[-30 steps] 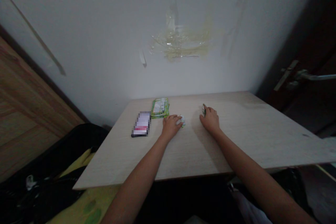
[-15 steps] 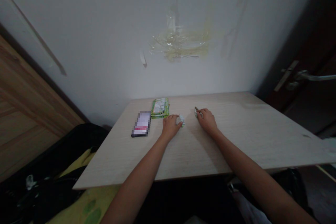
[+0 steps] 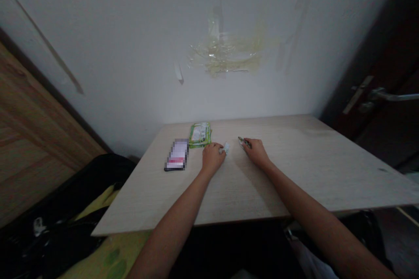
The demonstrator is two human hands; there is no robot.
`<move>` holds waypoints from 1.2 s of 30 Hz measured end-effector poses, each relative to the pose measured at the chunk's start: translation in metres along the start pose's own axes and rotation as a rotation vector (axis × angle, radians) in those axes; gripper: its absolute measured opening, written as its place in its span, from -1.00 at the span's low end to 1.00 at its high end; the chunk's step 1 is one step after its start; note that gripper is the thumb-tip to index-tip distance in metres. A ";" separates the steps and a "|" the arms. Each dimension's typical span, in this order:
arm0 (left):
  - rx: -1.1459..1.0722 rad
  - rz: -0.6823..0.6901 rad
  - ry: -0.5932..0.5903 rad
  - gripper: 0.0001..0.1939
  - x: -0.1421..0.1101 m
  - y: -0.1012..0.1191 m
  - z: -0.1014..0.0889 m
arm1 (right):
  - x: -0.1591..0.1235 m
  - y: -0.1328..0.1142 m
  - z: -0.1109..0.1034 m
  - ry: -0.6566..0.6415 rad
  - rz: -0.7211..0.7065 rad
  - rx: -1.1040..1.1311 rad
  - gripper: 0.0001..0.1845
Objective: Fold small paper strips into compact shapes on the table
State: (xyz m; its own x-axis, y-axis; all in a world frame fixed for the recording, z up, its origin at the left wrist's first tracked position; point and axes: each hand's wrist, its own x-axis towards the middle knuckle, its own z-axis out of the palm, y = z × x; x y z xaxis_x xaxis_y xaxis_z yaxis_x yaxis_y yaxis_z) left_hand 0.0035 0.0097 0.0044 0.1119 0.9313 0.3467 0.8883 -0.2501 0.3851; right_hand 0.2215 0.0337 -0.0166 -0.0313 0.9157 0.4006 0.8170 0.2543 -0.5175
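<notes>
My left hand (image 3: 212,158) rests low over the table with its fingers closed on a small white-and-green piece (image 3: 227,147), perhaps paper or wrapper. Across a short gap, my right hand (image 3: 258,151) pinches another small green-and-white piece (image 3: 241,140), which sticks out to the left of the fingertips. Both pieces are too small to tell their exact kind. Just behind and left of my left hand lies a stack of green-and-white flat packets (image 3: 200,134). A phone (image 3: 177,154), its screen blurred out, lies to the left of that hand.
The pale wooden table (image 3: 294,183) meets a grey wall (image 3: 131,52) with old clear tape (image 3: 225,54) on it. A dark door with a metal handle (image 3: 393,95) is at the right. Dark bags and yellow cloth (image 3: 108,257) sit below the table's left edge.
My right hand has shifted slightly left, and its piece now points further left from the fingers. The piece in my left hand has turned a little and shows less of itself.
</notes>
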 end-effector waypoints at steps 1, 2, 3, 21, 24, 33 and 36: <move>0.002 -0.002 0.008 -0.71 0.000 0.001 -0.001 | 0.000 -0.001 -0.001 -0.010 -0.011 0.021 -0.63; 0.002 -0.002 0.015 -0.71 -0.001 0.002 -0.002 | 0.000 -0.003 -0.001 -0.015 -0.018 0.039 -0.63; 0.000 -0.001 0.024 -0.70 -0.001 0.003 -0.002 | 0.000 -0.004 -0.001 -0.016 -0.019 0.052 -0.63; -0.124 0.003 0.010 -0.86 0.003 0.003 -0.001 | -0.002 -0.012 0.001 0.002 0.038 0.172 -0.74; -0.130 -0.017 0.010 -0.86 0.002 0.005 -0.003 | -0.003 -0.013 0.000 0.002 0.071 0.169 -0.74; -0.209 -0.178 0.013 -0.85 0.005 0.011 0.000 | 0.001 -0.011 0.003 -0.008 0.068 0.102 -0.50; -0.251 -0.224 0.029 -0.84 0.005 0.010 0.004 | 0.003 -0.012 0.005 0.004 0.040 0.104 -0.55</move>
State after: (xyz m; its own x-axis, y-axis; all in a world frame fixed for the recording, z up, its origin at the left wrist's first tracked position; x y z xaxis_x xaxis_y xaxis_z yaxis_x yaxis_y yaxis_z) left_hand 0.0147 0.0131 0.0071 -0.0898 0.9636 0.2518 0.7518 -0.1003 0.6517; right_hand 0.2091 0.0347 -0.0133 0.0028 0.9246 0.3809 0.7533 0.2485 -0.6089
